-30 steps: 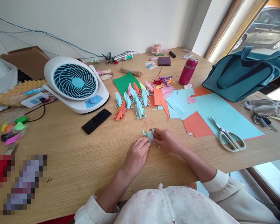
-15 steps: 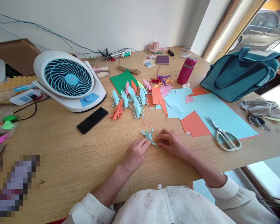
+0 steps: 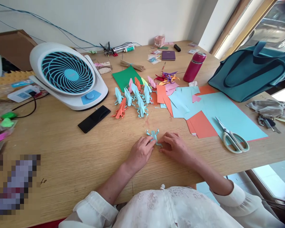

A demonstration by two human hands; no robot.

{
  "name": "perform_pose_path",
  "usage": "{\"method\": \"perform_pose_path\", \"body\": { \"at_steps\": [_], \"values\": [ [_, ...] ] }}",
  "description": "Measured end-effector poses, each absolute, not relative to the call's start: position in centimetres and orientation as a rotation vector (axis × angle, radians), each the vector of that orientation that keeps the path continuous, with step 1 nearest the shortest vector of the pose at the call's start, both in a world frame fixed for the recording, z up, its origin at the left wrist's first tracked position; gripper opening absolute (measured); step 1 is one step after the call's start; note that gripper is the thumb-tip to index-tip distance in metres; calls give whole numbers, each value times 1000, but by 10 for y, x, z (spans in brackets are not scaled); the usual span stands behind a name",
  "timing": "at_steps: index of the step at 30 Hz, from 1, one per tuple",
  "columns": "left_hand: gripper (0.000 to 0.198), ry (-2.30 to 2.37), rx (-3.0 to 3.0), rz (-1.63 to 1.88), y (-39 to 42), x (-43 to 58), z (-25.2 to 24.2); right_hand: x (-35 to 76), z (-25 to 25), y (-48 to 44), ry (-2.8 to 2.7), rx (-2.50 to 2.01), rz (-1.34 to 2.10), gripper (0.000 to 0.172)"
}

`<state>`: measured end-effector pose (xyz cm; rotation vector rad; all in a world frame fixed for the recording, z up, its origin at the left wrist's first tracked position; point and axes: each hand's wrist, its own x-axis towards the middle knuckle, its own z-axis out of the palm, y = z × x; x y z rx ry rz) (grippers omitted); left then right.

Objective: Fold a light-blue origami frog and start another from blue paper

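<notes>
A small light-blue folded paper frog [image 3: 153, 134] rests on the table in front of me, its thin curled legs spread out. My left hand [image 3: 141, 151] is closed on its body and near side, with thumb and fingertips pressed together. At the frog's right, my right hand [image 3: 174, 146] has its fingers curled in a pinch at the end of a leg; the fingertips partly hide that leg. Beyond my hands stands a group of similar folded figures, among them a light-blue paper frog [image 3: 142, 107] and an orange paper frog [image 3: 120, 110].
Scissors [image 3: 232, 137] lie on a light-blue sheet [image 3: 239, 114] at right, beside orange paper [image 3: 201, 125]. A phone [image 3: 94, 119] and a fan [image 3: 68, 76] are at left. A red bottle [image 3: 194, 67] and a teal bag [image 3: 249, 72] stand behind.
The view has shifted slightly, so things at the right sit a little farther right. My fingers have moved slightly around the paper frog, and both hands remain at it.
</notes>
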<state>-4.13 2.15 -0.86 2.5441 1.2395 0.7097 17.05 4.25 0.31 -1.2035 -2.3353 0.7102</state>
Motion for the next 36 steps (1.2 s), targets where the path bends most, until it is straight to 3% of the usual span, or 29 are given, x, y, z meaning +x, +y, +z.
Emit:
{"method": "perform_pose_path", "body": {
  "at_steps": [6, 11, 20, 29, 36],
  "values": [
    [27, 1253, 2540, 710, 23, -38, -9, 170, -2, 38, -2266, -1339, 568, 6],
    [20, 1215, 2572, 768, 24, -36, -7, 168, -4, 43, -2278, -1294, 365, 10],
    [22, 1168, 2527, 790, 23, -37, -12, 184, -5, 40, -2066, -1159, 773, 18],
    [29, 1260, 2290, 945, 22, -49, -8, 182, -3, 41, -2049, -1226, 701, 11],
    [10, 1387, 2213, 913, 10, -56, -4, 190, -2, 24, -2110, -1322, 642, 12]
  ]
}}
